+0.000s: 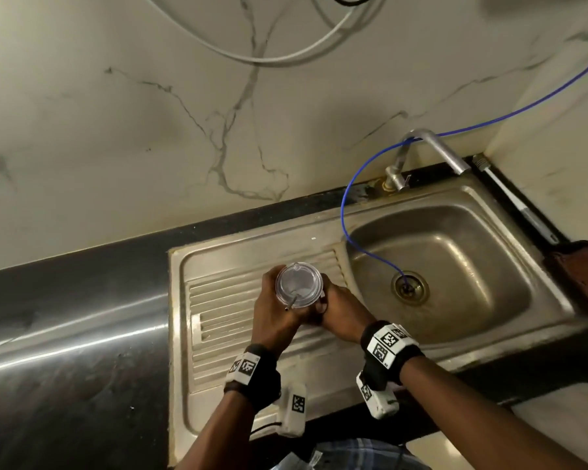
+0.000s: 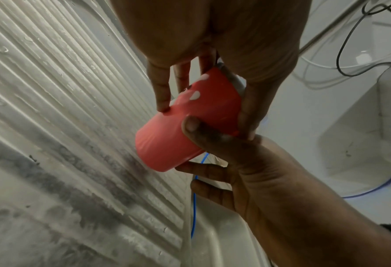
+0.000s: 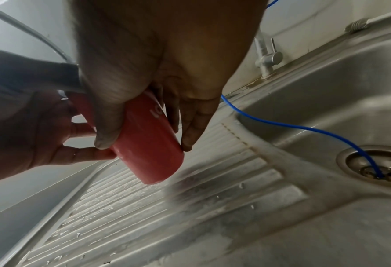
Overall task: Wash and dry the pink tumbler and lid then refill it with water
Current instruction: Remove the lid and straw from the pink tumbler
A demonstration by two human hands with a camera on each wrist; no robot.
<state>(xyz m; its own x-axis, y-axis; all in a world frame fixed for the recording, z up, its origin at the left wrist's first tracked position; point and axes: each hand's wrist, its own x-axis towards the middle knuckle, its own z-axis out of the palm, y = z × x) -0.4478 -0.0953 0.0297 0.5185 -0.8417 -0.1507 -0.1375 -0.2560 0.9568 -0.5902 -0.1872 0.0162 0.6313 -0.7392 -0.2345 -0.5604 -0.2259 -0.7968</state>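
The pink tumbler (image 2: 185,130) is held in the air just above the ribbed drainboard (image 1: 224,300), tilted, with its base low. Its clear lid (image 1: 297,284) is on top, and a thin straw (image 1: 291,304) pokes out of it. My left hand (image 1: 272,313) grips the tumbler's left side, fingers and thumb wrapped round the body. My right hand (image 1: 340,310) holds the right side, with its thumb (image 3: 105,130) and fingers (image 3: 190,130) pinching the body. The tumbler body (image 3: 149,150) is hidden by both hands in the head view.
The steel sink basin (image 1: 455,266) lies to the right, with a blue tube (image 1: 343,212) running into its drain (image 1: 409,288). A tap (image 1: 431,144) stands behind it. A long brush (image 1: 510,198) lies along the right rim. Dark counter (image 1: 65,317) spreads left.
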